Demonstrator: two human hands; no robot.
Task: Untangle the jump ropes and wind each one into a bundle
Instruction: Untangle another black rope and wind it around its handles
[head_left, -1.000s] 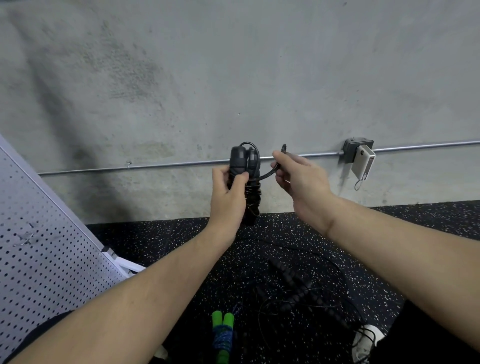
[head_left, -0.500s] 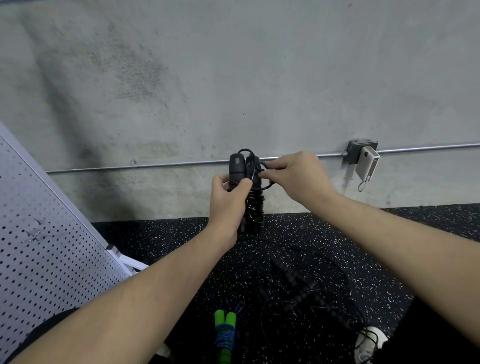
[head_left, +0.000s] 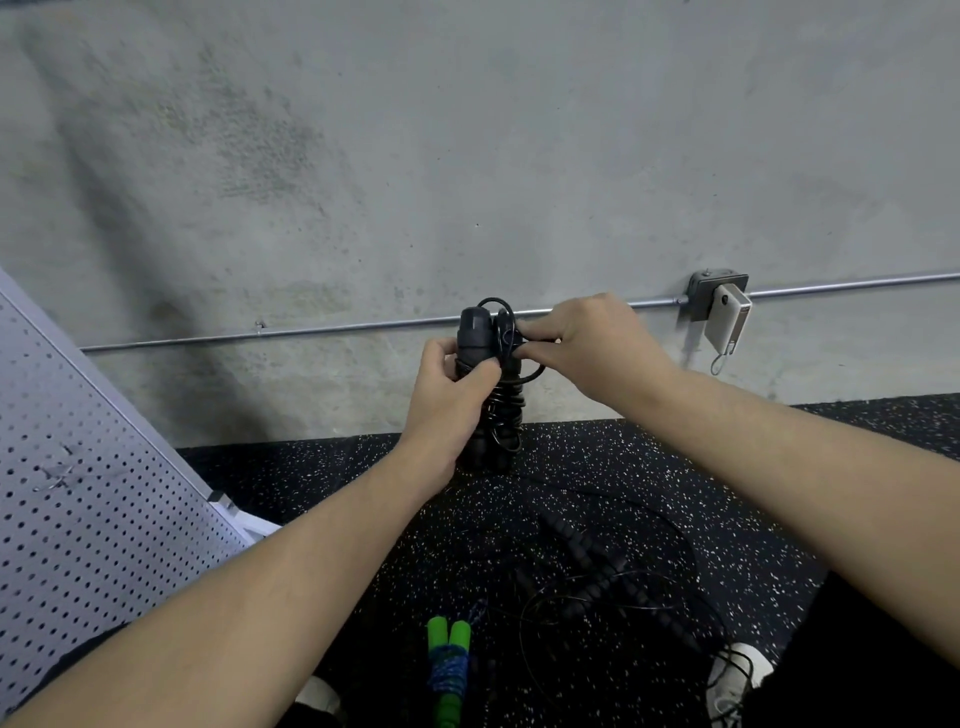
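Observation:
A black jump rope bundle (head_left: 501, 415), its two handles upright and cord wound round them, is held up in front of the wall. My left hand (head_left: 449, 389) grips the handles from the left. My right hand (head_left: 587, 343) pinches the cord's loose end at the top of the bundle, beside a small loop. On the floor below lies a green-handled jump rope (head_left: 448, 660) wound with blue cord. Right of it a black jump rope (head_left: 597, 566) with ribbed handles lies loose, its thin cord spread in wide loops.
A white perforated panel (head_left: 93, 499) leans at the left. A metal conduit (head_left: 311, 330) runs along the concrete wall to a junction box (head_left: 709, 296) with a white device hanging on it. My white shoes (head_left: 732, 675) show at the bottom on the speckled black floor.
My right hand has moved left from open air to the top of the bundle, bringing the cord's end against the handles. My left hand kept its grip.

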